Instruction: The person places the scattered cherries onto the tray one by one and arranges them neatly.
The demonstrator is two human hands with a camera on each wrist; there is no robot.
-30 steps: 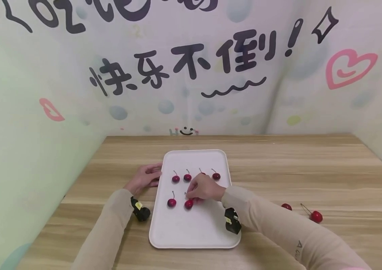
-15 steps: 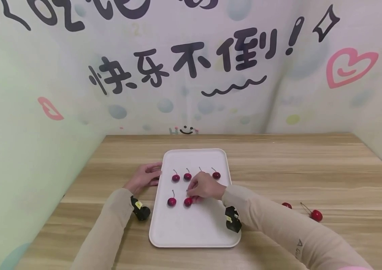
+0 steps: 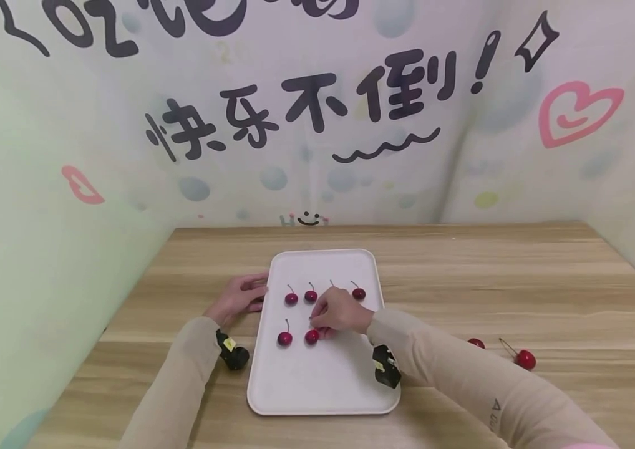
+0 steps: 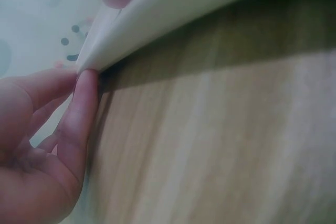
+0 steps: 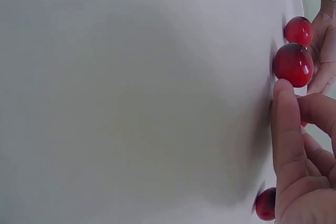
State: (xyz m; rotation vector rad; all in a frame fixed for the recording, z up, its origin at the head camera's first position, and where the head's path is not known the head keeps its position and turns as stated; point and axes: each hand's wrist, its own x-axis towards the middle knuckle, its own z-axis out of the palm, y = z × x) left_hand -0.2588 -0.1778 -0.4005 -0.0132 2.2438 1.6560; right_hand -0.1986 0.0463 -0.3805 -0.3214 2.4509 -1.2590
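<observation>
A white tray (image 3: pixel 323 390) on the table bears several dark red cherries with thin stems. My left hand (image 3: pixel 240 294) is at its left rim; in the left wrist view, thumb and finger (image 4: pixel 84 108) meet on the tray edge (image 4: pixel 136 30). Over the tray, my right hand (image 3: pixel 340 312) pinches at the stem of a cherry (image 3: pixel 312 337) in the nearer row. The right wrist view has a fingertip right against that cherry (image 5: pixel 293 65). To its left sits another cherry (image 3: pixel 285 338). One cherry in the far row is mostly hidden behind my right hand.
Two loose cherries lie on the wooden table right of the tray, one (image 3: pixel 525 359) with its stem showing and one (image 3: pixel 476 343) partly behind my right sleeve (image 3: pixel 463 368). A printed cloth wall (image 3: pixel 317 181) stands behind the table (image 3: pixel 491 268).
Both hands keep their places. The cherry under my right fingers shifts very slightly to the left; the whole view also drifts a little.
</observation>
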